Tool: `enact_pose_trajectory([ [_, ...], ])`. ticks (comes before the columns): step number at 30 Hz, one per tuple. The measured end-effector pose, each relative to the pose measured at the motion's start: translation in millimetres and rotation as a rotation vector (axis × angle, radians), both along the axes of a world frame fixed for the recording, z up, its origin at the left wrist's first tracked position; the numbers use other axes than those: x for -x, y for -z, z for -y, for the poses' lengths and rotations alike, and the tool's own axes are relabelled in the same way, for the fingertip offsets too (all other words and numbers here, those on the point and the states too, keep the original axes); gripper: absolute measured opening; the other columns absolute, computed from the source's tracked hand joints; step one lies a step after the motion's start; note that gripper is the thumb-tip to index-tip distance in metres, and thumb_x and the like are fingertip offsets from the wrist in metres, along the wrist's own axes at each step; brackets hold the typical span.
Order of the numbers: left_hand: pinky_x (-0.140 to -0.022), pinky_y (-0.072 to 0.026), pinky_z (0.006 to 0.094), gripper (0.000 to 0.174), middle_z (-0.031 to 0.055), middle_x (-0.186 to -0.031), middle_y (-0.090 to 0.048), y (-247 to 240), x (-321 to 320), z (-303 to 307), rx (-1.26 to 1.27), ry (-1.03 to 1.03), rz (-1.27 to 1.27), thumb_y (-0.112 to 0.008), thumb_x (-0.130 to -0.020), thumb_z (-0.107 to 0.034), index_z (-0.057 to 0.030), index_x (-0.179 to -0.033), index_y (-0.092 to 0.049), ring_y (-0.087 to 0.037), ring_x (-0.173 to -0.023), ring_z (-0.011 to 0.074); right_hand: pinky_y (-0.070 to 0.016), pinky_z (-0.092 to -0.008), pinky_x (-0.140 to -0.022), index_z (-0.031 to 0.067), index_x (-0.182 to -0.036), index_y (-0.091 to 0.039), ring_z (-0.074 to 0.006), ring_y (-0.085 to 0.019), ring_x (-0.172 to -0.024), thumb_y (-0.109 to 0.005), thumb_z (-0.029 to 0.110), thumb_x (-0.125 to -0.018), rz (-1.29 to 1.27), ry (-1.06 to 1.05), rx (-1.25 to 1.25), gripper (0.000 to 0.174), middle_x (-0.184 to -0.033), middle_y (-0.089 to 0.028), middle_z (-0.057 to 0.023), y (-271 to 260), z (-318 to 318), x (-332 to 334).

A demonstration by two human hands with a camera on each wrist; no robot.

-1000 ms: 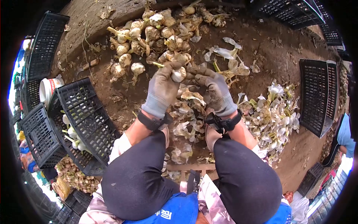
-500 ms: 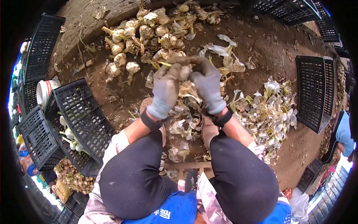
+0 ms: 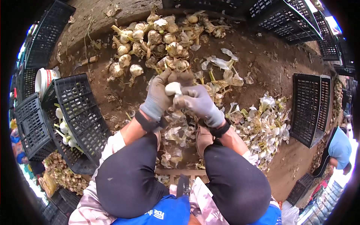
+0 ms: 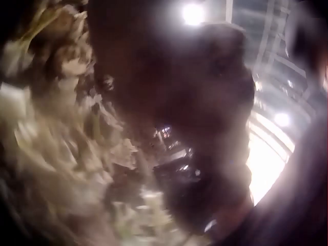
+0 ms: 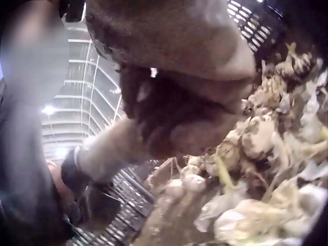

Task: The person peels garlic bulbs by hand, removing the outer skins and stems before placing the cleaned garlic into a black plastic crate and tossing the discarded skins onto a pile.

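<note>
My gloved left hand grips a smooth white garlic bulb between my knees, its fingers curled round the far side. Close against it from the right, my gloved right hand pinches a pale strip of garlic skin at the bulb's near side. Just beyond both hands lies a pile of dirty, unpeeled garlic on the soil. In the right wrist view, the curled glove hides the bulb. The left wrist view is dark and blurred.
Loose skins form a heap at the right. A black crate with white bulbs inside stands at the left, beside a white bucket. A knife lies left of the pile. Another crate and a person are farther right.
The bulb, brownish and streaked one second ago, now shows smooth white. Both hands have come slightly nearer to my body, and the right hand has turned, its thumb now at the bulb's near side.
</note>
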State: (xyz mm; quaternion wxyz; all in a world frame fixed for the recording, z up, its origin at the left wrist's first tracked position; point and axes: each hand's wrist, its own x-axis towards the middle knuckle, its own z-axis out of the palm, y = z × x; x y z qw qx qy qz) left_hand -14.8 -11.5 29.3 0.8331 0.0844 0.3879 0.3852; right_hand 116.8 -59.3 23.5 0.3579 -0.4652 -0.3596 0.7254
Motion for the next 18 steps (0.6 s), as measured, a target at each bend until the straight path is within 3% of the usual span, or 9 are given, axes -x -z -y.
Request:
enact_pose_trajectory([
  [3, -0.09, -0.048, 0.0464, 0.03, 0.021, -0.102, -0.062, 25, 13, -11, 0.12, -0.136, 0.379, -0.039, -0.095, -0.022, 0.0015, -0.084, -0.054, -0.06, -0.098, 0.032, -0.0449, -0.0266, -0.057, -0.0016, -0.08, -0.063, -0.0154, -0.057, -0.066, -0.061, 0.022, -0.083, -0.332, -0.195, -0.197, 0.023, -0.07, -0.061, -0.0081, -9, 9, -5],
  [4, -0.084, -0.0515, 0.0391, 0.014, 0.0174, -0.099, -0.064, 16, 11, -11, -0.232, -0.098, -0.085, -0.053, -0.087, -0.011, 0.0017, -0.093, -0.056, -0.062, -0.093, 0.0269, -0.0465, -0.0295, -0.058, -0.0015, -0.09, -0.063, -0.0204, -0.061, -0.07, -0.059, 0.031, -0.086, -0.362, -0.297, -0.092, 0.033, -0.071, -0.063, -0.0135, -15, 9, -11],
  [6, -0.078, -0.0519, 0.031, 0.022, 0.0125, -0.096, -0.066, 15, 27, -16, -0.83, 0.106, -0.698, -0.062, -0.076, -0.002, 0.0003, -0.098, -0.057, -0.064, -0.088, 0.0199, -0.0482, -0.0342, -0.061, 0.0014, -0.1, -0.062, -0.0287, -0.063, -0.074, -0.054, 0.032, -0.088, 0.467, -0.28, -0.574, 0.034, -0.076, -0.064, -0.0198, 19, 18, -19],
  [7, -0.075, -0.0502, 0.0275, 0.031, 0.009, -0.093, -0.067, -12, 34, -17, -0.916, 0.358, -1.11, -0.067, -0.077, -0.01, 0.0001, -0.105, -0.058, -0.063, -0.085, 0.0162, -0.0484, -0.0378, -0.061, 0.0031, -0.099, -0.062, -0.032, -0.061, -0.07, -0.055, 0.024, -0.084, 0.913, -0.465, -0.414, 0.027, -0.077, -0.062, -0.0202, 10, 18, -19],
  [8, -0.072, -0.0494, 0.0278, 0.03, 0.0091, -0.092, -0.067, 35, 37, -16, -0.93, 0.216, -0.861, -0.068, -0.079, -0.014, 0.0005, -0.103, -0.059, -0.063, -0.083, 0.0155, -0.0486, -0.0414, -0.062, 0.0047, -0.098, -0.062, -0.0353, -0.059, -0.066, -0.057, 0.016, -0.079, 1.362, -0.605, -0.211, 0.022, -0.078, -0.061, -0.0207, 2, 17, -21],
  [10, -0.07, -0.0482, 0.0283, 0.02, 0.012, -0.091, -0.066, 35, 27, -13, -0.862, 0.222, -0.747, -0.063, -0.084, -0.017, -0.0001, -0.092, -0.056, -0.062, -0.081, 0.016, -0.0487, -0.0434, -0.064, 0.0048, -0.102, -0.06, -0.0349, -0.061, -0.075, -0.056, 0.015, -0.079, 1.23, -0.214, -0.392, 0.026, -0.09, -0.062, -0.019, -2, 17, -35],
  [12, -0.076, -0.0471, 0.0251, 0.032, 0.0073, -0.099, -0.064, 31, 26, -13, -0.965, 0.429, -0.862, -0.069, -0.075, -0.004, -0.0032, -0.104, -0.055, -0.058, -0.088, 0.0119, -0.0492, -0.0406, -0.065, 0.0064, -0.11, -0.056, -0.0344, -0.061, -0.078, -0.059, 0.013, -0.077, 1.073, 0.05, -0.792, 0.033, -0.088, -0.063, -0.0165, -22, -2, -33],
  [15, -0.075, -0.047, 0.0245, 0.029, 0.0065, -0.101, -0.062, 48, -1, -15, 0.013, 0.032, 0.123, -0.057, -0.089, -0.024, -0.0014, -0.107, -0.056, -0.057, -0.088, 0.0106, -0.049, -0.0382, -0.066, 0.005, -0.12, -0.049, -0.0302, -0.062, -0.074, -0.058, 0.009, -0.076, 1.045, -0.165, -0.705, 0.045, -0.086, -0.064, -0.012, -14, -13, -12],
  [18, -0.073, -0.0485, 0.0279, 0.031, 0.0076, -0.094, -0.062, 34, 4, -9, -0.6, 0.151, -0.471, -0.044, -0.094, -0.023, 0.0023, -0.104, -0.059, -0.058, -0.082, 0.0134, -0.0488, -0.0386, -0.066, 0.0045, -0.119, -0.051, -0.0291, -0.062, -0.073, -0.06, 0.007, -0.073, 1.333, -0.349, -0.773, 0.047, -0.082, -0.063, -0.0108, -27, -12, 3],
])
